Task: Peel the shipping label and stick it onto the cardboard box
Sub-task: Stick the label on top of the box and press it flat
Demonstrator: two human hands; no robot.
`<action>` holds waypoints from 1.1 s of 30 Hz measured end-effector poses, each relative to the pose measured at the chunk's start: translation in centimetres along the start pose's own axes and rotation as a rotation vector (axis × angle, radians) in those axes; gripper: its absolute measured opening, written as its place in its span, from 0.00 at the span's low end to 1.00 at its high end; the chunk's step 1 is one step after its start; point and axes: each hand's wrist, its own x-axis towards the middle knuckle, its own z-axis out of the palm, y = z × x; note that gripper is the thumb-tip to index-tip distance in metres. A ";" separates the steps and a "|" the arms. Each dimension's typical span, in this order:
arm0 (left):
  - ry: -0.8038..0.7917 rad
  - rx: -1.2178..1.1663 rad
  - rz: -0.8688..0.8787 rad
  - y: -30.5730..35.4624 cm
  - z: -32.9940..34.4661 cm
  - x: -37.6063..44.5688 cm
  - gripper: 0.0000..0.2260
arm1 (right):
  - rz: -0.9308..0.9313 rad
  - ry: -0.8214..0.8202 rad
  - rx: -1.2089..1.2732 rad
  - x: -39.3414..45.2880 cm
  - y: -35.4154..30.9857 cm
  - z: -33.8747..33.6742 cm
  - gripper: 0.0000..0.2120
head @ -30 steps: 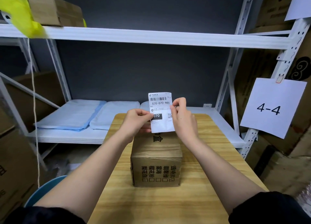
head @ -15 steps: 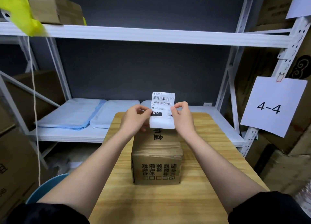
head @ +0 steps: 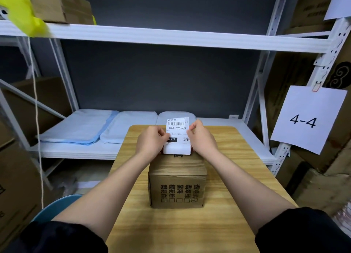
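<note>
Stockroom: white metal racking (head: 171,37), stacked cartons (head: 284,100), "4-4" bay sign (head: 308,119).

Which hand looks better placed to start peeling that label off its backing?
Probably the right hand. Its fingertips pinch the shipping label's upper right edge, near a corner that already looks slightly curled. The left hand holds the left side mid-height, steadying it above the cardboard box.

White shipping label (head: 177,135) with black barcode; brown cardboard box (head: 177,184) printed in black; light wood-grain table (head: 247,176); my sleeves black.
</note>
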 end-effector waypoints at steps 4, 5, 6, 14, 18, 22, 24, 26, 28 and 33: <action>-0.094 0.004 -0.042 0.4 -0.5 0.5 0.08 | 0.046 -0.067 -0.033 0.5 0.2 -0.2 0.02; -0.127 -0.010 -0.062 0.6 -0.8 0.6 0.08 | 0.059 -0.089 -0.014 0.7 0.3 -0.2 0.02; -0.161 -0.034 -0.088 0.7 -0.9 0.7 0.09 | 0.068 -0.111 0.004 0.9 0.4 -0.2 0.02; -0.232 -0.123 -0.159 0.5 -0.7 0.9 0.13 | 0.095 -0.148 0.038 1.1 0.6 -0.4 0.05; -0.187 -0.003 -0.108 -0.1 0.2 0.9 0.16 | 0.140 -0.165 -0.010 0.8 0.6 0.0 0.10; -0.117 0.149 -0.057 0.0 0.6 0.7 0.13 | 0.141 -0.122 -0.168 0.3 -0.1 0.0 0.08; -0.102 0.188 -0.037 -0.1 0.8 0.7 0.12 | 0.133 -0.104 -0.231 0.0 -0.3 0.1 0.13; -0.092 0.209 -0.024 -0.3 0.9 0.8 0.11 | 0.127 -0.099 -0.258 -0.1 -0.4 0.3 0.14; -0.081 0.228 -0.012 -0.3 1.0 0.8 0.11 | 0.119 -0.095 -0.281 -0.2 -0.5 0.4 0.14; -0.079 0.265 -0.002 -0.3 1.2 0.9 0.11 | 0.118 -0.089 -0.337 -0.2 -0.7 0.6 0.16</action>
